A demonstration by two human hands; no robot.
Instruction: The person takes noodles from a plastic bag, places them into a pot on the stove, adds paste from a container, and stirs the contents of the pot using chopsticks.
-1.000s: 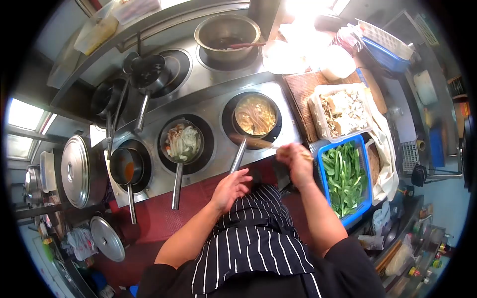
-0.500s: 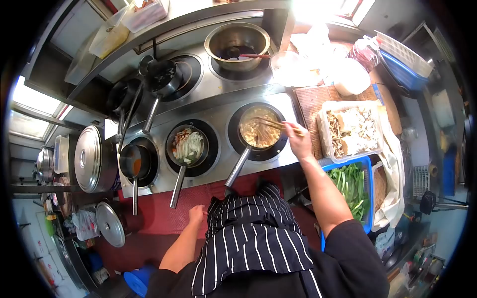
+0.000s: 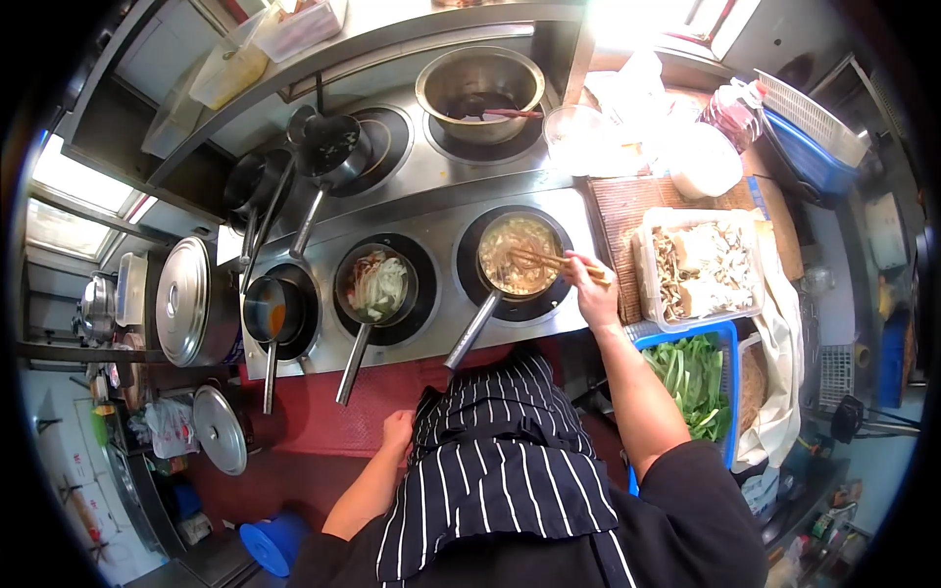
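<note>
The right hand (image 3: 591, 279) is closed on a pair of wooden chopsticks (image 3: 544, 261), with fingers and thumb clamped around their upper part. Their tips reach into pale noodle soup (image 3: 520, 235) in the right-hand saucepan (image 3: 480, 263), which sits on a round black burner near the right end of the steel stove (image 3: 431, 230). The saucepan's handle slants out past the stove's front edge. The left hand (image 3: 399, 431) is lowered in front of that edge, just beside the striped apron (image 3: 490, 470); I cannot tell whether its fingers are together or apart

To the left, the middle saucepan (image 3: 339, 279) holds pale strips with red and green pieces. The small saucepan (image 3: 257, 312), near the stove's front left corner, has orange liquid in it. Off the stove's right edge, a clear tub (image 3: 647, 279) of mushrooms (image 3: 720, 260) partly overlies a brown ridged mat (image 3: 627, 201). Nearer the body, a blue basket (image 3: 733, 367) contains leafy greens (image 3: 691, 382)
</note>
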